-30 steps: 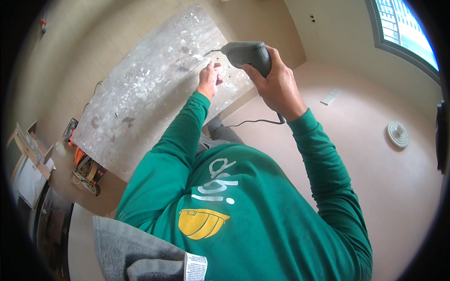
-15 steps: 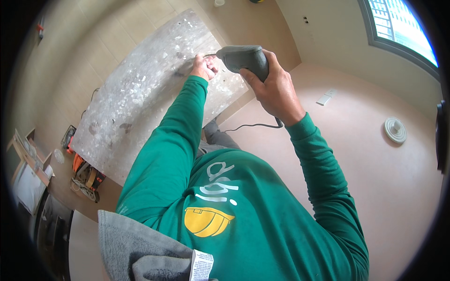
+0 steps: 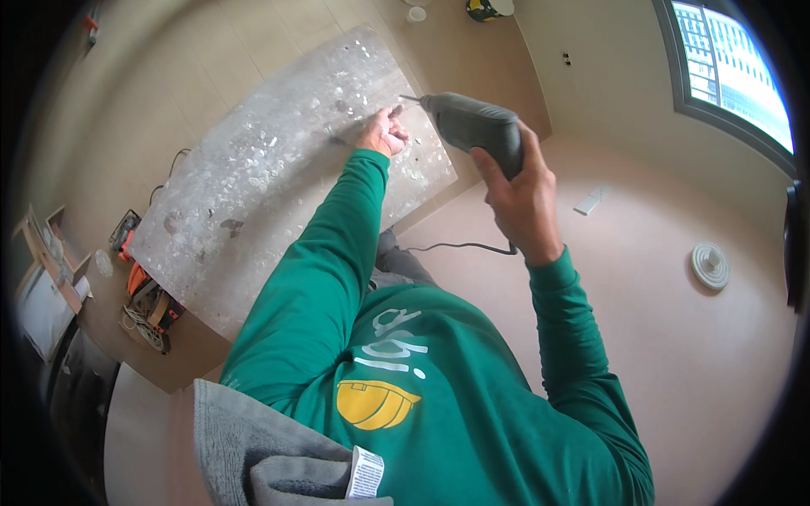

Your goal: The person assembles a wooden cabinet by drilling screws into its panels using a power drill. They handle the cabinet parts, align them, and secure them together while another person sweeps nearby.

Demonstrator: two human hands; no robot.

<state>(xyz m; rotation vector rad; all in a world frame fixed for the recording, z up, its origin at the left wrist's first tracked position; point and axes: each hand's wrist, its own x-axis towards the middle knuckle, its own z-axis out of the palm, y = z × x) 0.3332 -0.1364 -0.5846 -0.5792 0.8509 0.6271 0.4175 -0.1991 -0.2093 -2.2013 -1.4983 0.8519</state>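
My right hand (image 3: 519, 190) is wrapped round a dark grey power drill (image 3: 477, 126), whose cord drops below my wrist. A thin bit sticks out from the drill's nose toward the upper left, over a large grey board (image 3: 278, 169) spattered with white flecks. Close to the bit, my left hand (image 3: 386, 132) is closed over the board's right part, its fingers curled together. Whatever those fingers hold, if anything, is too small to make out. A gap shows between the bit's tip and the left fingers.
Orange and black tools (image 3: 152, 304) with coiled cable lie by the board's left end. Wooden pieces (image 3: 63, 253) stand farther left. A round white fitting (image 3: 710, 266) and a white plate (image 3: 591, 201) are on the pale surface at right. A tub (image 3: 489, 8) stands at the top.
The drill has moved right and down in view, tipping its bit upward and away from my left fingers. My left hand has also shifted slightly right and down. The whole view has moved a little.
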